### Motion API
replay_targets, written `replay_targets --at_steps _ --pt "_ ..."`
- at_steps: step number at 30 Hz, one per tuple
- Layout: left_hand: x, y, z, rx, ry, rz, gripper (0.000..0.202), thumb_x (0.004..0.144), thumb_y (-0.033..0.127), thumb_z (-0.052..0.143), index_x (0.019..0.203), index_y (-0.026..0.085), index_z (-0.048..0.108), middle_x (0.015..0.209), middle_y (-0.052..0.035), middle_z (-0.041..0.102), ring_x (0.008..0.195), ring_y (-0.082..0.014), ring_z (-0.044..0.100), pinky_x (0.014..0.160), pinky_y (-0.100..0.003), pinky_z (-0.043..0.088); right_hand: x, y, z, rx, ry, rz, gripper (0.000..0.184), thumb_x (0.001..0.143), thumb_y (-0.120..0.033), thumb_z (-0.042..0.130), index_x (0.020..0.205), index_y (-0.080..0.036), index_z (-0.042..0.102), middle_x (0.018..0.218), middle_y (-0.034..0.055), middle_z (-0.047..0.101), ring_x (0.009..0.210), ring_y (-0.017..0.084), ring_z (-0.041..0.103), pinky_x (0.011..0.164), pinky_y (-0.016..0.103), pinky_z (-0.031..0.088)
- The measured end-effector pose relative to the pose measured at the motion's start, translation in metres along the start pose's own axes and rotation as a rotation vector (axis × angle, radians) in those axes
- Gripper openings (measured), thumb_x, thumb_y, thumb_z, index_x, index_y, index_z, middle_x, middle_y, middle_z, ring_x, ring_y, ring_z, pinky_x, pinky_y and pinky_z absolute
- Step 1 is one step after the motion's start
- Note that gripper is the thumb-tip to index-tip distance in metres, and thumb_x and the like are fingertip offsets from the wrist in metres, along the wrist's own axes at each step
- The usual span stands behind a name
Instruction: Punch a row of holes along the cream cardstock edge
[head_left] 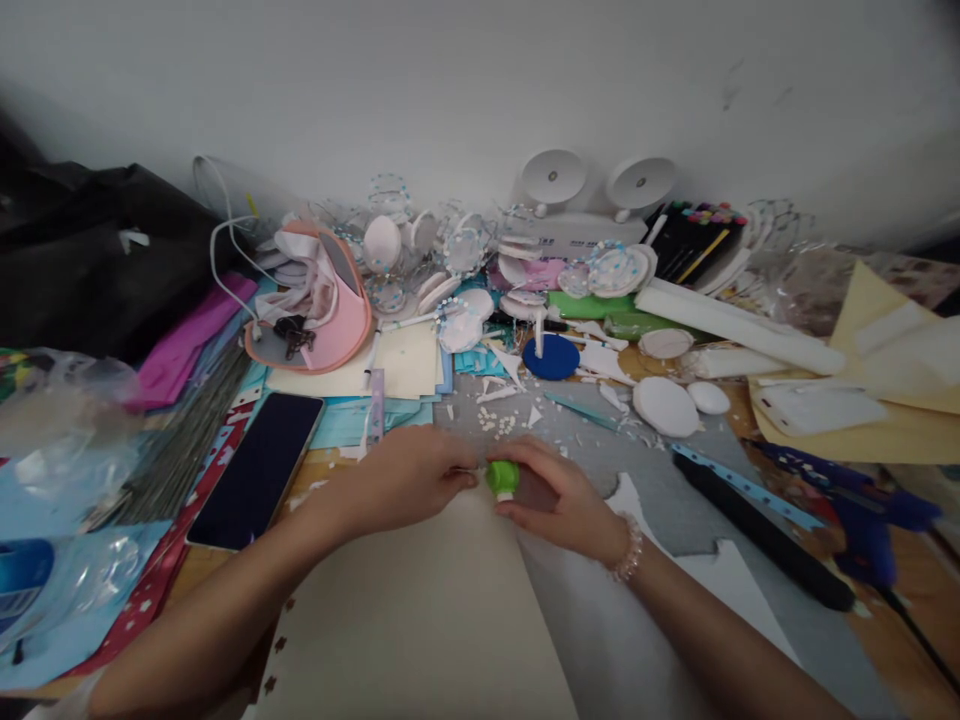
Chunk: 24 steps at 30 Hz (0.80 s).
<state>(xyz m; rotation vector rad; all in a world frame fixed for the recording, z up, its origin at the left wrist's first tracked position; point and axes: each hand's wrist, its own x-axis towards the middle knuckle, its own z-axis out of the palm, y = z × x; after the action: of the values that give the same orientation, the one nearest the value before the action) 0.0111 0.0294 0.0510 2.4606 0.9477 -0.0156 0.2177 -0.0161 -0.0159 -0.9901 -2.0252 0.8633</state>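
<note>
My right hand (559,490), with a beaded bracelet at its wrist, holds a small green and white piece that looks like a craft punch (502,478) between thumb and fingers. Close by on its left, my left hand (416,470) is closed in a pinch; a thin light bit shows at the fingertips, too small to name. Both hands are over the far end of a large cream sheet of paper (420,620). Dark flower-like cutouts (275,650) run along the sheet's left edge. Small white paper bits (502,422) lie scattered just beyond the hands.
A phone (259,470) lies left of the sheet, below a pink visor (349,310). Round white pieces (665,405) and beaded rings crowd the back by the wall. At right are a black-handled tool (765,530), a blue glue gun (855,500) and white rolls (739,325).
</note>
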Motion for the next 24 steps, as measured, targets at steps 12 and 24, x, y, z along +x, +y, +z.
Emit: replay_targets --at_steps 12,24 --pt "-0.001 0.005 -0.001 0.110 -0.011 0.002 0.022 0.087 0.022 0.048 0.076 0.021 0.067 0.072 -0.0010 0.068 0.067 -0.0159 0.061 0.057 -0.023 0.035 0.002 -0.002 -0.002 0.060 -0.001 0.076 0.039 0.075 -0.030 0.069 0.111 -0.022 0.055 0.103 0.0066 0.062 0.097 0.020 0.058 0.085 0.034 0.047" --pt "-0.002 0.011 -0.004 0.152 -0.033 -0.014 0.021 0.086 0.019 0.047 0.077 0.020 0.067 0.072 -0.0029 0.069 0.071 -0.0194 0.064 0.060 -0.026 0.038 0.001 -0.003 -0.001 0.006 -0.024 0.056 0.033 0.076 -0.033 0.069 0.104 -0.022 0.056 0.097 0.0053 0.063 0.090 0.019 0.059 0.079 0.034 0.047"
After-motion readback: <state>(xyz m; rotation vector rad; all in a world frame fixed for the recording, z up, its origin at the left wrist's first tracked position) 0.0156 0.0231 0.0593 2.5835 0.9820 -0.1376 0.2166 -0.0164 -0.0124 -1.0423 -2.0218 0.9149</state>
